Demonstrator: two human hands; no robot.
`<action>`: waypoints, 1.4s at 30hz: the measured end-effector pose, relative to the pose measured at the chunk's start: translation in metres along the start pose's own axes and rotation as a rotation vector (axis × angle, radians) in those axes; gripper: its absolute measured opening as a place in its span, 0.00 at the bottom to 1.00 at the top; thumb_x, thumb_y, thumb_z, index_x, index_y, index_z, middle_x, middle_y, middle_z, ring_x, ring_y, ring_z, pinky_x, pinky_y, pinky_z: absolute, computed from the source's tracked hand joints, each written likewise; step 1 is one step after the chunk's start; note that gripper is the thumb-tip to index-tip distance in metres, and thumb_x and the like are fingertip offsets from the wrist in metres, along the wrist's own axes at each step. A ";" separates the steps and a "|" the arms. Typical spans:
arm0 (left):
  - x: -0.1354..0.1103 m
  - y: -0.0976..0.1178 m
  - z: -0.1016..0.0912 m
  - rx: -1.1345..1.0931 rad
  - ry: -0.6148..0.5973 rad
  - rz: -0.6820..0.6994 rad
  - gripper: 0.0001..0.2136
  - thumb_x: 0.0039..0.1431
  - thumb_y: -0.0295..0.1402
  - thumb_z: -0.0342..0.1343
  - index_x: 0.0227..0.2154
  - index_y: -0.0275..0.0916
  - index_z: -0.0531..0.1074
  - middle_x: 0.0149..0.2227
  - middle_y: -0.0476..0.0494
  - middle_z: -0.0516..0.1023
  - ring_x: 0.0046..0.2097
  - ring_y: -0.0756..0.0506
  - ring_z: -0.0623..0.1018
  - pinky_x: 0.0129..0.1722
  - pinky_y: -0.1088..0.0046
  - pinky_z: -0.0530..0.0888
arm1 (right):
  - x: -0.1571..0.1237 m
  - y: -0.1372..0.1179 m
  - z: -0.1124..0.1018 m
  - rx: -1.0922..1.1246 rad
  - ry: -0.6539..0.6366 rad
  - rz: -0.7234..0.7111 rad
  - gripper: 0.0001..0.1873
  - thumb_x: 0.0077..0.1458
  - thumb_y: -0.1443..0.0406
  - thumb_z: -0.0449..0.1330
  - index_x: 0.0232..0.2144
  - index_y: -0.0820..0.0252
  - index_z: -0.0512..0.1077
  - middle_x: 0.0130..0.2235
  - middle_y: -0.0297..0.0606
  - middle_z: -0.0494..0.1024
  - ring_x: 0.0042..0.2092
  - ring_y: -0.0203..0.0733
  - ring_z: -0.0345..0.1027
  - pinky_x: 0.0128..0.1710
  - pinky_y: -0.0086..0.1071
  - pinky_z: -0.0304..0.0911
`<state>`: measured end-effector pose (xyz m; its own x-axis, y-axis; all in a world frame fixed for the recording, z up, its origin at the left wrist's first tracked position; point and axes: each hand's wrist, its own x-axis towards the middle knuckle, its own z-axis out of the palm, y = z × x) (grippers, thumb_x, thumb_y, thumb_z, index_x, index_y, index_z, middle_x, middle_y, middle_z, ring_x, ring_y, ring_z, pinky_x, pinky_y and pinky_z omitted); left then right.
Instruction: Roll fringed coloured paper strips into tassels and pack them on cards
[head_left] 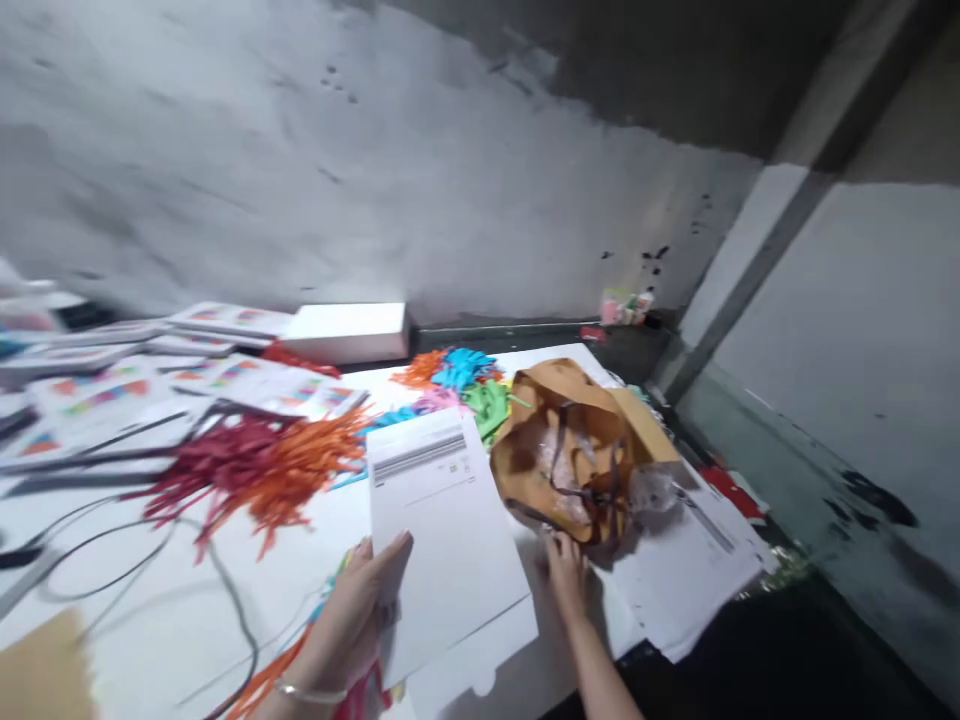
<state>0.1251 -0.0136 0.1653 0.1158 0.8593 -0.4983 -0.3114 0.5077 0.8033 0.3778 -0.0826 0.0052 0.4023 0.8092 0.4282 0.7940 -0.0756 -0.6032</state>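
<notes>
My left hand (367, 590) is closed on the left edge of a flat white carton (450, 540), its thumb across the face. Rows of dark print run along the carton's far end, and the near end has a flap with a small round tab. To the right, my right hand (568, 575) reaches to the near rim of a crumpled brown bag (555, 400), fingers curled at its edge. Inside the bag lie clear plastic pieces and dark straps. White printed sheets (690, 560) lie right of the bag.
Dark red strips (232, 455) and orange strips (311, 465) lie left of the carton, blue strips (465, 368) and green strips (489, 405) beyond it. Printed white boxes (97, 395) crowd the left. A plain white box (349, 330) stands by the wall. Cables (225, 580) loop across the table.
</notes>
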 end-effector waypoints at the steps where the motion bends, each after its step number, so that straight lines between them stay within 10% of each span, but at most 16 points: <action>1: -0.002 0.001 -0.014 -0.029 0.040 0.005 0.16 0.52 0.28 0.59 0.45 0.39 0.70 0.32 0.44 0.83 0.30 0.43 0.82 0.30 0.70 0.78 | -0.004 -0.005 -0.001 0.021 -0.006 0.005 0.17 0.58 0.55 0.54 0.43 0.55 0.75 0.39 0.44 0.75 0.44 0.50 0.70 0.43 0.43 0.66; 8: -0.024 0.006 -0.079 -0.138 0.154 0.045 0.18 0.53 0.28 0.59 0.48 0.34 0.69 0.40 0.37 0.82 0.39 0.40 0.82 0.38 0.66 0.78 | -0.041 -0.111 -0.012 0.662 -0.330 0.251 0.27 0.56 0.54 0.59 0.55 0.60 0.65 0.47 0.48 0.76 0.48 0.47 0.71 0.44 0.37 0.68; 13: -0.048 -0.001 -0.099 -0.132 -0.111 -0.030 0.22 0.51 0.38 0.63 0.49 0.39 0.71 0.45 0.38 0.80 0.44 0.38 0.80 0.43 0.64 0.77 | -0.040 -0.168 0.009 0.846 -0.499 0.341 0.25 0.57 0.57 0.58 0.54 0.61 0.65 0.51 0.46 0.75 0.51 0.47 0.70 0.46 0.39 0.69; 18: -0.062 -0.016 -0.113 -0.156 -0.116 -0.035 0.23 0.48 0.38 0.66 0.47 0.35 0.73 0.44 0.37 0.80 0.45 0.37 0.79 0.45 0.63 0.75 | -0.041 -0.185 0.000 0.397 -0.236 -0.122 0.23 0.54 0.62 0.62 0.53 0.54 0.69 0.54 0.46 0.71 0.56 0.52 0.62 0.53 0.47 0.62; 21: -0.068 -0.020 -0.118 -0.177 -0.148 -0.031 0.21 0.51 0.39 0.63 0.46 0.35 0.74 0.42 0.36 0.81 0.41 0.38 0.80 0.43 0.63 0.75 | -0.041 -0.204 -0.011 0.360 -0.427 -0.443 0.16 0.59 0.68 0.57 0.48 0.48 0.72 0.48 0.39 0.74 0.52 0.46 0.65 0.52 0.42 0.63; 28: -0.081 -0.020 -0.124 -0.112 -0.280 -0.032 0.20 0.45 0.33 0.66 0.43 0.35 0.77 0.41 0.36 0.81 0.42 0.38 0.78 0.44 0.64 0.73 | -0.039 -0.233 -0.012 0.457 -0.610 -0.287 0.07 0.55 0.68 0.61 0.37 0.55 0.76 0.34 0.36 0.72 0.38 0.40 0.68 0.38 0.31 0.67; 42: -0.075 -0.024 -0.110 -0.046 -0.187 0.050 0.17 0.46 0.40 0.67 0.37 0.34 0.79 0.37 0.37 0.81 0.36 0.41 0.78 0.38 0.66 0.74 | -0.052 -0.241 0.001 0.477 -0.306 -0.370 0.08 0.59 0.71 0.54 0.31 0.58 0.72 0.30 0.37 0.73 0.35 0.41 0.66 0.36 0.35 0.64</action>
<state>0.0205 -0.0966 0.1475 0.2708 0.8821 -0.3854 -0.3633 0.4644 0.8077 0.1648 -0.1062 0.1276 -0.0607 0.8663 0.4959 0.5386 0.4467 -0.7144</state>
